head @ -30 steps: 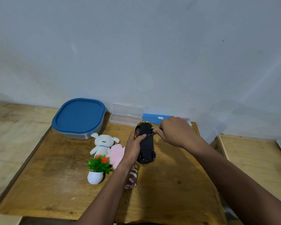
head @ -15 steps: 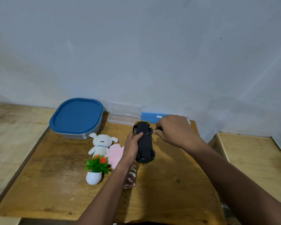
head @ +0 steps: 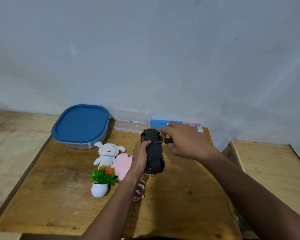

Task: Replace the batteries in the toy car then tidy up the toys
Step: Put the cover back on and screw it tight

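Altogether, one toy car [head: 154, 153] is in play, turned belly-up so its black underside faces the camera, with yellow bodywork showing at both ends. Two hands work on it. The left hand [head: 140, 158] grips the car along its left flank, thumb laid over the underside. The right hand [head: 184, 141] sits just to the car's right and pinches one small screwdriver [head: 167, 140], whose metal tip meets the underside near the far end. Whether the car's near end touches the wooden surface [head: 180, 205] cannot be told. Three slim cases line the wall behind the car: one clear case [head: 132, 125] lying open, one blue case [head: 158, 123] and one pink case [head: 194, 126] partly hidden by the right hand. To their left stands one container with a blue lid [head: 81, 123]. Left of the left hand lie one white plush dog [head: 108, 153] and one pink fluffy toy [head: 123, 163], touching each other, with one small potted plastic plant [head: 102, 181] in front. One striped soft toy [head: 139, 191] peeks from under the left forearm.
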Action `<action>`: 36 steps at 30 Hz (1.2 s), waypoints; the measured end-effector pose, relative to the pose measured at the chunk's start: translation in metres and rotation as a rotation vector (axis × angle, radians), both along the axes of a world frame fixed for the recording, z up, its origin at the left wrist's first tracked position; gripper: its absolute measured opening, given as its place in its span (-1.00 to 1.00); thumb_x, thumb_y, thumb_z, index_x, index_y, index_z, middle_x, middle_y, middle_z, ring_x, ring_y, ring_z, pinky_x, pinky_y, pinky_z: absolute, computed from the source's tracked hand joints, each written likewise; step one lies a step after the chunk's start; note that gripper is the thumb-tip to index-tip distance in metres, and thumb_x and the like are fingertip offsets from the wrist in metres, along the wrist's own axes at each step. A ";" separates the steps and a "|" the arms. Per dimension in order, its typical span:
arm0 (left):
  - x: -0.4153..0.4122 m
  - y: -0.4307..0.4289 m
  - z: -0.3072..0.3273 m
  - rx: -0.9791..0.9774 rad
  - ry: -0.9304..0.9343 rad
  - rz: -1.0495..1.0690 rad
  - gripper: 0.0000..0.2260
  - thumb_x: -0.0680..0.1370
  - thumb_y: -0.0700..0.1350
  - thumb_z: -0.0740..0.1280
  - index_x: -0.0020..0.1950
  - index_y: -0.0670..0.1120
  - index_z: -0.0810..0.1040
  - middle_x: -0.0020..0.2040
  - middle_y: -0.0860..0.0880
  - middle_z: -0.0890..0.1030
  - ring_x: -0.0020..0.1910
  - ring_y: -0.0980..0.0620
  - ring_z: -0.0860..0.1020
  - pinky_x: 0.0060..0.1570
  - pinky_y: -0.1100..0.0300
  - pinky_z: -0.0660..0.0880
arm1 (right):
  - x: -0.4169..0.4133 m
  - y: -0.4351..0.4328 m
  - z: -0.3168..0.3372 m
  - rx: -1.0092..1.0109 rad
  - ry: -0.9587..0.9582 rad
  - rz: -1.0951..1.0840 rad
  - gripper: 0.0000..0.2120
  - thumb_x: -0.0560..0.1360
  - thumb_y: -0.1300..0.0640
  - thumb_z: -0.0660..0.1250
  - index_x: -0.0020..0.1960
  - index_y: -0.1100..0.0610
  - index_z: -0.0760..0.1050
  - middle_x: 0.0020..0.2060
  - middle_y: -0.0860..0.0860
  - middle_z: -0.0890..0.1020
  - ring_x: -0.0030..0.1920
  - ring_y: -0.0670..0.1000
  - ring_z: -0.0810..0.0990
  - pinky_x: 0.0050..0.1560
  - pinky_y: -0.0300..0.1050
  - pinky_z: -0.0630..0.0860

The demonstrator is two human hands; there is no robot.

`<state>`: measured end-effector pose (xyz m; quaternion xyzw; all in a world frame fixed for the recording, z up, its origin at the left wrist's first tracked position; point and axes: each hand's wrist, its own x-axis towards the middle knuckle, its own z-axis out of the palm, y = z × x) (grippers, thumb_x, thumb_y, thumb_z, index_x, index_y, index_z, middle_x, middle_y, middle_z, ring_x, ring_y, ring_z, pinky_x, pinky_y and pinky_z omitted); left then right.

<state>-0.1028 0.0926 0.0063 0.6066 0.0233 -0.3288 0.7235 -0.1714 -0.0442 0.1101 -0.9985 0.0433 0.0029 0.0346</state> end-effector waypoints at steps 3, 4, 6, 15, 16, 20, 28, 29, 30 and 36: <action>0.000 -0.002 0.001 0.019 -0.006 0.011 -0.68 0.38 0.08 0.31 0.00 -0.11 0.48 -0.06 -0.20 0.57 -0.16 -0.15 0.59 -0.16 -0.07 0.52 | 0.000 0.001 0.004 -0.042 -0.021 -0.016 -0.93 0.49 0.09 0.33 -0.05 -0.06 0.53 -0.13 -0.09 0.50 -0.12 0.04 0.55 -0.22 -0.06 0.44; -0.001 -0.002 0.001 0.029 -0.005 0.012 -0.69 0.39 0.08 0.31 0.00 -0.11 0.48 -0.06 -0.20 0.57 -0.17 -0.15 0.59 -0.18 -0.04 0.51 | 0.000 0.001 0.004 -0.078 -0.028 -0.018 -0.94 0.51 0.05 0.33 -0.05 -0.05 0.58 -0.13 -0.08 0.52 -0.13 0.04 0.56 -0.21 -0.04 0.48; -0.002 -0.003 0.001 0.054 -0.017 0.005 -0.73 0.42 0.05 0.31 -0.01 -0.11 0.48 -0.04 -0.20 0.54 -0.17 -0.12 0.57 -0.25 0.03 0.49 | 0.001 0.003 0.004 -0.151 -0.037 -0.019 -0.82 0.54 -0.06 0.31 -0.10 0.00 0.62 -0.17 -0.05 0.56 -0.16 0.05 0.58 -0.26 -0.06 0.45; -0.011 -0.005 -0.002 0.140 -0.168 0.004 -0.84 0.54 -0.04 0.26 -0.04 -0.12 0.49 0.02 -0.24 0.56 -0.14 -0.10 0.58 -0.40 0.21 0.49 | -0.001 0.010 0.009 -0.075 0.066 -0.148 -0.63 0.63 -0.12 0.20 -0.14 0.14 0.54 -0.17 0.08 0.59 -0.15 0.08 0.56 -0.28 -0.09 0.36; -0.012 -0.005 -0.002 0.145 -0.171 0.002 -0.85 0.54 -0.04 0.25 -0.03 -0.12 0.49 0.02 -0.26 0.56 -0.14 -0.10 0.58 -0.38 0.17 0.49 | -0.001 0.010 0.009 -0.026 0.084 -0.178 -0.64 0.62 -0.10 0.22 -0.17 0.15 0.52 -0.20 0.09 0.58 -0.19 0.07 0.53 -0.30 -0.09 0.36; -0.016 -0.004 -0.005 0.127 -0.162 -0.011 -0.89 0.57 -0.08 0.25 -0.01 -0.09 0.51 -0.05 -0.22 0.57 -0.20 -0.06 0.58 -0.37 0.15 0.49 | -0.002 0.015 0.011 0.094 0.146 -0.293 -0.58 0.63 0.00 0.23 -0.36 0.12 0.31 -0.37 0.04 0.41 -0.40 0.00 0.36 -0.45 -0.12 0.16; -0.014 -0.001 -0.008 0.092 -0.110 -0.001 -0.85 0.59 -0.05 0.25 0.05 -0.10 0.53 0.04 -0.27 0.57 -0.17 -0.04 0.58 -0.35 0.16 0.51 | -0.004 0.017 0.006 0.154 0.163 -0.207 -0.92 0.46 0.16 0.32 -0.10 0.10 0.42 -0.19 0.03 0.55 -0.15 0.08 0.51 -0.30 -0.05 0.41; -0.014 -0.001 -0.008 0.084 -0.099 0.005 -0.86 0.59 -0.04 0.25 0.05 -0.08 0.53 0.03 -0.24 0.57 -0.16 -0.05 0.59 -0.34 0.15 0.52 | -0.003 0.017 0.004 0.149 0.147 -0.211 -0.93 0.46 0.16 0.33 -0.10 0.11 0.44 -0.19 0.04 0.55 -0.15 0.08 0.52 -0.28 -0.03 0.44; -0.013 -0.001 -0.009 0.078 -0.089 0.005 -0.86 0.60 -0.04 0.26 0.04 -0.06 0.54 0.01 -0.21 0.58 -0.16 -0.05 0.59 -0.33 0.14 0.52 | -0.003 0.018 0.003 0.135 0.131 -0.223 -0.93 0.48 0.13 0.34 -0.12 0.12 0.47 -0.20 0.04 0.56 -0.16 0.09 0.53 -0.26 -0.03 0.47; -0.012 0.000 -0.010 0.091 -0.050 -0.003 -0.82 0.57 -0.02 0.25 0.04 -0.10 0.52 0.01 -0.20 0.56 -0.15 -0.07 0.58 -0.32 0.13 0.49 | -0.001 0.011 -0.015 0.169 0.140 -0.275 -0.66 0.57 -0.05 0.33 -0.25 0.17 0.54 -0.38 0.08 0.55 -0.33 0.10 0.55 -0.36 -0.10 0.40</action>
